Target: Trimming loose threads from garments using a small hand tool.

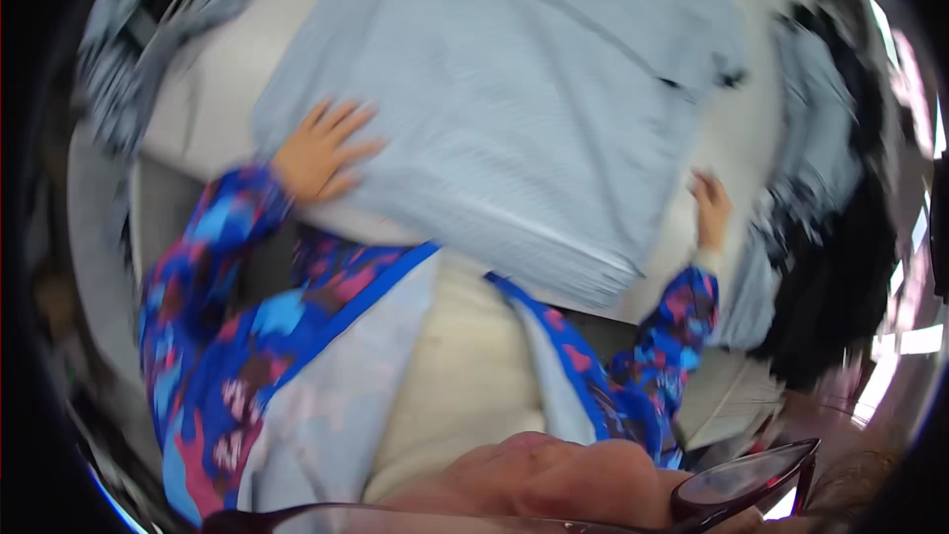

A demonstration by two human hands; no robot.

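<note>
A light blue garment (482,104) with a wide hem band (549,245) lies spread in front of me, its hem towards my body. My left hand (326,152) rests palm down near the garment's lower left edge, fingers spread. Just off the garment's right edge is my right hand (712,208), over the white tabletop (660,267). Its fingers look bent and are blurred, so whether anything is between them is unclear. Two small dark marks show at the garment's right side. The garment's top runs out of view.
Bunched grey-blue garments (118,89) hang over the table's far left side. To the right lies a heap of light blue clothing (815,111) beside black cloth (830,297). A grey surface (96,222) stands at left, below the table's edge.
</note>
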